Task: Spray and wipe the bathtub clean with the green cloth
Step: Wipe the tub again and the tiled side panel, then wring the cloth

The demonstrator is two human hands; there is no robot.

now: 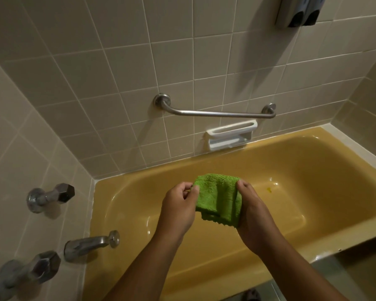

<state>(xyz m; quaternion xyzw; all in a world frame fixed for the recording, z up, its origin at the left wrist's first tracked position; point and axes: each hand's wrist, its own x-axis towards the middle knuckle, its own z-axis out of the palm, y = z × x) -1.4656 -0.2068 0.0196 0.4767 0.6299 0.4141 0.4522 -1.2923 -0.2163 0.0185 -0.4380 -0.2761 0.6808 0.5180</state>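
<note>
A fluffy green cloth, folded over, hangs in the air above the mustard-yellow bathtub. My left hand pinches its upper left corner between thumb and fingers. My right hand grips the cloth's right edge, with the cloth draped down along the palm. A small yellow spot lies on the tub floor to the right of my hands. No spray bottle is in view.
Two dark-knobbed taps and a metal spout stick out of the left tiled wall. A grab bar and a white soap holder sit on the back wall. A dispenser hangs top right.
</note>
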